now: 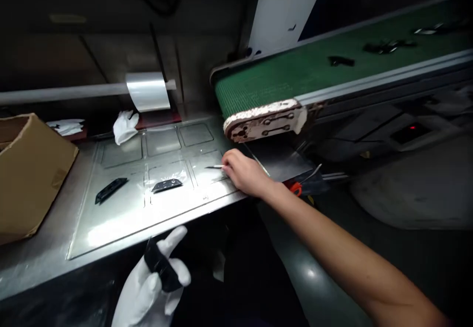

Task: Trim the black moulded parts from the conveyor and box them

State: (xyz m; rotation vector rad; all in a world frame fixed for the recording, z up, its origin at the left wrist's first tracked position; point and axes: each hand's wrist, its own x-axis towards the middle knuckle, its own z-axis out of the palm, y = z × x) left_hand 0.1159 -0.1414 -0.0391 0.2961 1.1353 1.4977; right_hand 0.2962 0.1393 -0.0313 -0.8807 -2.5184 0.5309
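The gloved left hand (151,287) curls its fingers around a black part (162,268), just off the table's near edge (40,264). Past that edge, two black pieces (111,190) (167,185) lie on the sheet (118,223), a gap between them. The bare right hand (242,172) pinches a thin tool (213,167). The cardboard box (37,179) stands left, contents unclear; farther off, small dark items (342,61) dot the green conveyor (266,81).
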